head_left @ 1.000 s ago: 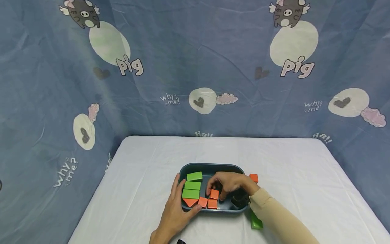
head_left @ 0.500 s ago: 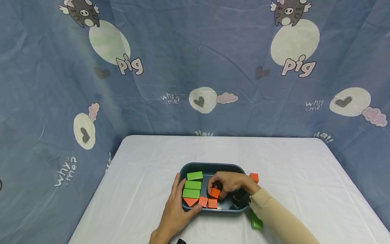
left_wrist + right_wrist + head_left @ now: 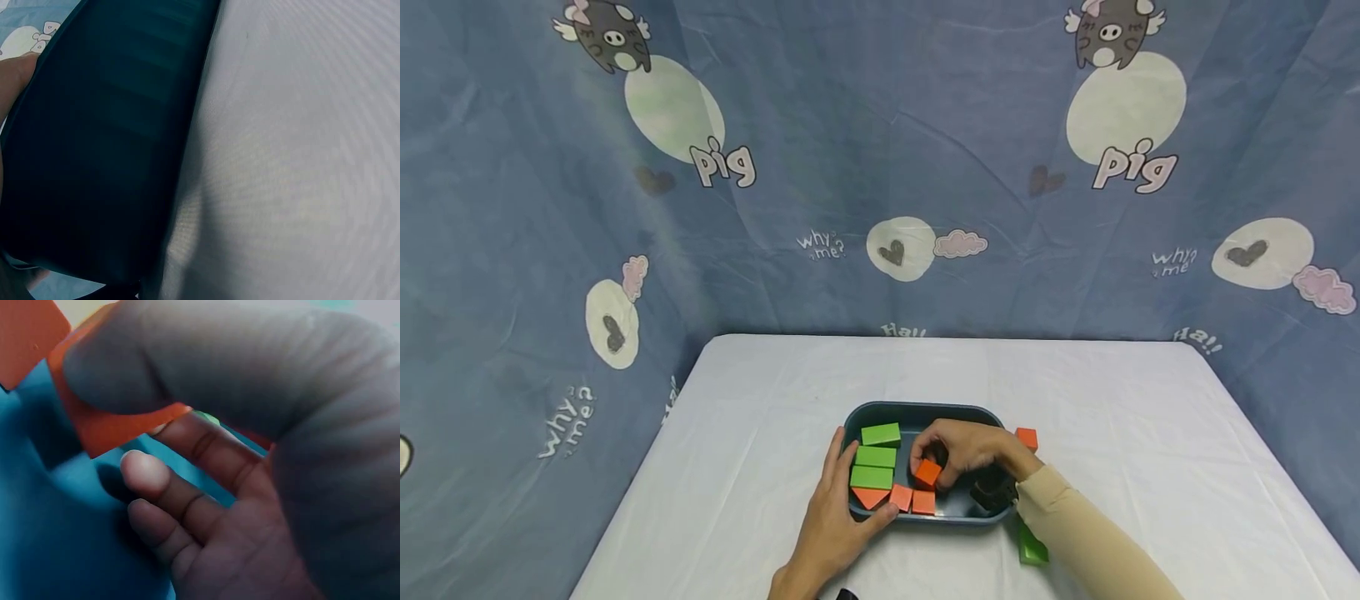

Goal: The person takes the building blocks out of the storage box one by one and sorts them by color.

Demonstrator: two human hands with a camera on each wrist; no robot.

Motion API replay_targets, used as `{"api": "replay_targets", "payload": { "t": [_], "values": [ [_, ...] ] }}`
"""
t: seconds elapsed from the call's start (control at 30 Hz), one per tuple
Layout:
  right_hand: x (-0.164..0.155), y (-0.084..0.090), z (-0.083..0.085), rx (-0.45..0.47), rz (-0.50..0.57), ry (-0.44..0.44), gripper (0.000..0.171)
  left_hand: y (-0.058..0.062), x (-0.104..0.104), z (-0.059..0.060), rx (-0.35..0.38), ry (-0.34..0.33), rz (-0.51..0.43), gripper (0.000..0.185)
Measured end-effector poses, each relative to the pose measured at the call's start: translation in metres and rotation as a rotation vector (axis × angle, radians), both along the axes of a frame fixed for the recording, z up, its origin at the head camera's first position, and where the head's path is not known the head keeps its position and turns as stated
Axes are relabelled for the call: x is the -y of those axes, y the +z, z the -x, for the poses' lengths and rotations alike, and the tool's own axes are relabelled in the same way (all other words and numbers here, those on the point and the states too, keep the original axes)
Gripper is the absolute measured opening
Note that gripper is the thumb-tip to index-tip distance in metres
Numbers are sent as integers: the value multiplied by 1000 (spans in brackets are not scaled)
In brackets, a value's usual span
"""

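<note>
A dark blue-green tray (image 3: pixel 917 408) stands on the white table. My left hand (image 3: pixel 829 527) holds it by the near left corner, with the fingers along the left end and the thumb over the front rim. Inside the tray, my right hand (image 3: pixel 958 450) pinches a small orange block (image 3: pixel 927 473) between thumb and fingers. In the right wrist view, the thumb covers much of that orange block (image 3: pixel 94 434). Two more orange blocks (image 3: pixel 923 502) lie along the front wall, beside an orange triangular block (image 3: pixel 869 497). Several green blocks (image 3: pixel 872 477) are lined up at the tray's left end.
Outside the tray on the right lie an orange block (image 3: pixel 1027 437) and a green block (image 3: pixel 1033 548), which the right sleeve (image 3: pixel 1082 525) partly hides. A blue printed cloth (image 3: pixel 880 167) hangs behind the white table (image 3: pixel 760 417).
My right fingers have turned and slightly lifted the orange block away from the one in front of it. The left hand and the tray have stayed in place.
</note>
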State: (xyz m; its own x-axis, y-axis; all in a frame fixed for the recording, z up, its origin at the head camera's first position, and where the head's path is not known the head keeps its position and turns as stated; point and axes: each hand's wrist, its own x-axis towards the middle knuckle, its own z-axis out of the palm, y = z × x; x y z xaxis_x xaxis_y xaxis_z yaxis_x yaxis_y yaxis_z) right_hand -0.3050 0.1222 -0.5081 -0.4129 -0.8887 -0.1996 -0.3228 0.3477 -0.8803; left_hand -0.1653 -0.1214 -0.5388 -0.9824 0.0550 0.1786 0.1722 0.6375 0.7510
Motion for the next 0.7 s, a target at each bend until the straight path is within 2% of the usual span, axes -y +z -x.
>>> {"api": "replay_targets", "payload": {
  "t": [0.33,0.7],
  "values": [
    [0,5,1,-4,79,24,41,1,-1,0,-10,1,7,99],
    [-7,16,1,-37,184,-32,39,1,-1,0,-7,3,15,100]
  ]
}}
